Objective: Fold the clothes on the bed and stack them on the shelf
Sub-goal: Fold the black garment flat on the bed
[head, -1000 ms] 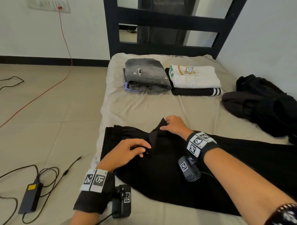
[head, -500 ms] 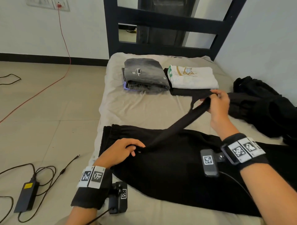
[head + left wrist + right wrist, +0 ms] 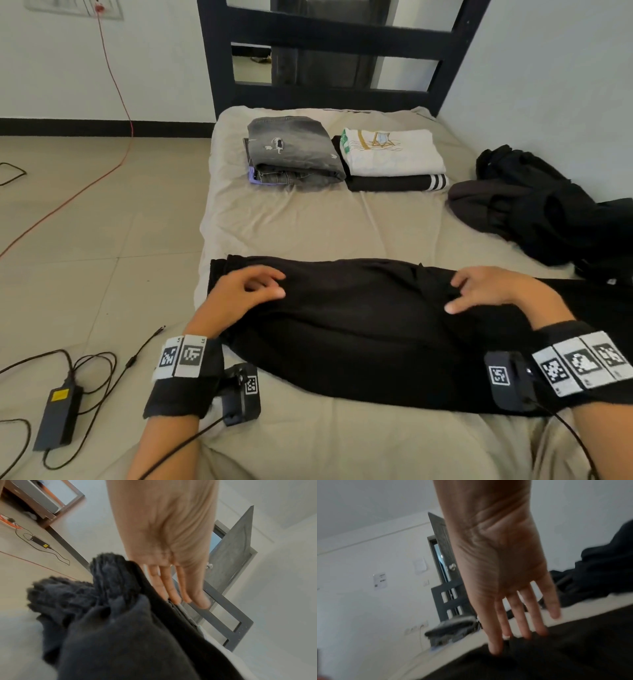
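Right hand (image 3: 493,291) lowered from lifted strap, both released, left hand (image 3: 239,294) flat on black garment (image 3: 359,329)

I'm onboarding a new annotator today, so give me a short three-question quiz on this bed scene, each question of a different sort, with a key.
1. True or false: the left hand grips a fold of the black garment.
2. Multiple choice: what tops the folded stack with the striped item? A) a white printed shirt B) a red towel C) a blue cap
3. Fill in: the unfolded dark pile lies on the bed beside the ____.

Key: 1 false, both it and the right hand lie open over the fabric. 2 A, the white printed shirt. 3 wall.
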Tool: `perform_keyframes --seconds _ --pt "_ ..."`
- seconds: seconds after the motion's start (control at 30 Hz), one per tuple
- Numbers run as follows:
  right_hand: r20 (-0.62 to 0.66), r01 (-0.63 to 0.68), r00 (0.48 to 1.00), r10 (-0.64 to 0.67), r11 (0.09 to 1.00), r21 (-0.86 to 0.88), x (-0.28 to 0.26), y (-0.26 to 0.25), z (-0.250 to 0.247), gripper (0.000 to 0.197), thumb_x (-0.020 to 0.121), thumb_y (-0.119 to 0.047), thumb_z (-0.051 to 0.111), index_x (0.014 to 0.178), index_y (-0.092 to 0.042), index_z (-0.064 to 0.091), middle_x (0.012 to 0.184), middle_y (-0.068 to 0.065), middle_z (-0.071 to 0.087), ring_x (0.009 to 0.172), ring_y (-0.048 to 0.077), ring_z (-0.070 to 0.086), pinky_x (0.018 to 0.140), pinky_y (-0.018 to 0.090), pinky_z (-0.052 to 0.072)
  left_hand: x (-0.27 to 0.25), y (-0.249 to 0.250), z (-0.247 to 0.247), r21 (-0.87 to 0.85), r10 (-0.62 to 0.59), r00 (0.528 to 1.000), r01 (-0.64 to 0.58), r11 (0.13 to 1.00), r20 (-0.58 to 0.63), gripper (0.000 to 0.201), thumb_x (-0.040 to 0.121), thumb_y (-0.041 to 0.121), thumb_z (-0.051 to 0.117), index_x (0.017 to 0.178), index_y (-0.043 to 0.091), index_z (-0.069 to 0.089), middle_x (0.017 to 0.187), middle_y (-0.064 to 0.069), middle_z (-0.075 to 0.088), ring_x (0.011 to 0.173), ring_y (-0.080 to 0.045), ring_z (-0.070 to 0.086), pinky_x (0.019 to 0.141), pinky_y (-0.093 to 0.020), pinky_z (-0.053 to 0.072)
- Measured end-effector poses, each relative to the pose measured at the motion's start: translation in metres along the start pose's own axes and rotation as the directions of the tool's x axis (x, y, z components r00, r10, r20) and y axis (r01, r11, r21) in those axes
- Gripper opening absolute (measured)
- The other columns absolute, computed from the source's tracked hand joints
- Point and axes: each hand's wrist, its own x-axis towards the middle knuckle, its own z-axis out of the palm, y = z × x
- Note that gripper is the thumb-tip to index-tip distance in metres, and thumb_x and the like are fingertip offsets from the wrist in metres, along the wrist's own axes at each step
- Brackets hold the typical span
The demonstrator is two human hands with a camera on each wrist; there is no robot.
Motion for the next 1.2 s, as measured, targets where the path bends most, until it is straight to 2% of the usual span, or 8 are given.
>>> perform_keyframes --seconds 0.1,0.27,0.43,0.67,0.77,0.9,1.03,1.2 --pt "-0.198 0.169 0.967 -0.161 0.985 0.027 0.008 -0.023 0.023 0.053 0.083 -0.038 0.073 0.129 -0.020 0.052 0.126 0.005 0.056 0.109 0.020 0.055 0.099 0.034 0.043 -0.001 -0.010 -0.011 0.137 -0.030 0.953 0.074 0.988 -0.301 0.033 0.079 0.031 0.076 0.110 0.024 0.065 0.106 0.001 0.065 0.100 -0.012 0.059 0.087 -0.017 0.045" --pt "-0.386 0.147 0.915 -0.114 0.988 0.056 0.040 -0.029 0.055 0.052 0.085 -0.034 0.071 0.128 -0.017 0.049 0.121 0.006 0.057 0.112 0.027 0.057 0.091 0.037 0.046 -0.006 -0.025 -0.016 0.227 -0.413 0.838 0.506 0.832 -0.356 0.096 0.076 0.055 0.072 0.145 0.005 0.028 0.144 -0.021 0.036 0.132 -0.039 0.037 0.107 -0.051 0.035" --pt "-0.543 0.127 0.839 -0.042 0.985 0.119 0.043 0.004 0.040 0.021 0.083 -0.016 0.072 0.103 -0.010 0.070 0.102 0.011 0.070 0.101 0.030 0.063 0.084 0.030 0.044 -0.001 -0.034 -0.019 0.207 -0.512 0.816 0.568 0.796 -0.270 0.082 0.077 0.058 0.069 0.126 -0.001 0.042 0.125 -0.021 0.054 0.112 -0.038 0.053 0.090 -0.045 0.044" --pt "-0.381 -0.319 0.879 0.287 0.948 -0.021 0.028 0.098 0.016 0.049 0.082 -0.020 0.070 0.129 -0.021 0.054 0.132 0.010 0.055 0.120 0.031 0.053 0.100 0.040 0.043 0.007 -0.033 -0.012 0.195 -0.504 0.812 0.568 0.800 -0.295 0.074 0.085 0.044 0.069 0.132 -0.004 0.038 0.131 -0.025 0.050 0.117 -0.042 0.050 0.095 -0.048 0.041" --pt "-0.349 -0.251 0.904 0.248 0.967 0.038 0.035 0.121 0.015 0.050 0.083 -0.027 0.071 0.130 -0.024 0.054 0.134 0.007 0.055 0.122 0.029 0.052 0.103 0.043 0.042 0.002 -0.023 -0.010 0.274 -0.380 0.832 0.506 0.818 -0.403 0.079 0.085 0.038 0.070 0.140 -0.003 0.032 0.137 -0.029 0.042 0.125 -0.045 0.042 0.102 -0.055 0.038" --pt "-0.274 -0.183 0.943 0.190 0.982 0.051 0.038 0.133 -0.003 0.035 0.092 -0.019 0.062 0.126 -0.012 0.061 0.133 0.007 0.057 0.125 0.026 0.051 0.104 0.033 0.039 -0.002 0.018 0.001 0.449 0.082 0.841 0.200 0.871 -0.535 0.044 0.089 0.029 0.064 0.127 0.010 0.053 0.123 -0.017 0.057 0.113 -0.039 0.051 0.093 -0.052 0.042" --pt "-0.417 0.013 0.905 0.081 0.976 0.217 0.048 0.158 -0.033 0.026 0.088 -0.004 0.064 0.112 -0.009 0.069 0.121 0.010 0.065 0.117 0.026 0.057 0.102 0.033 0.041 0.031 0.066 0.033 0.455 0.189 0.945 -0.050 0.889 -0.267 0.012 0.092 0.024 0.062 0.103 0.024 0.065 0.104 0.005 0.064 0.100 -0.018 0.057 0.088 -0.036 0.043" --pt "-0.541 0.108 0.840 0.023 0.972 0.209 0.059 0.216 -0.041 0.035 0.083 0.010 0.056 0.100 -0.017 0.069 0.111 0.007 0.067 0.109 0.024 0.061 0.098 0.037 0.048 0.098 0.077 0.110 0.516 0.153 0.979 -0.199 0.833 0.131 0.025 0.084 0.028 0.072 0.103 0.039 0.060 0.114 0.005 0.063 0.113 -0.016 0.054 0.102 -0.038 0.041"
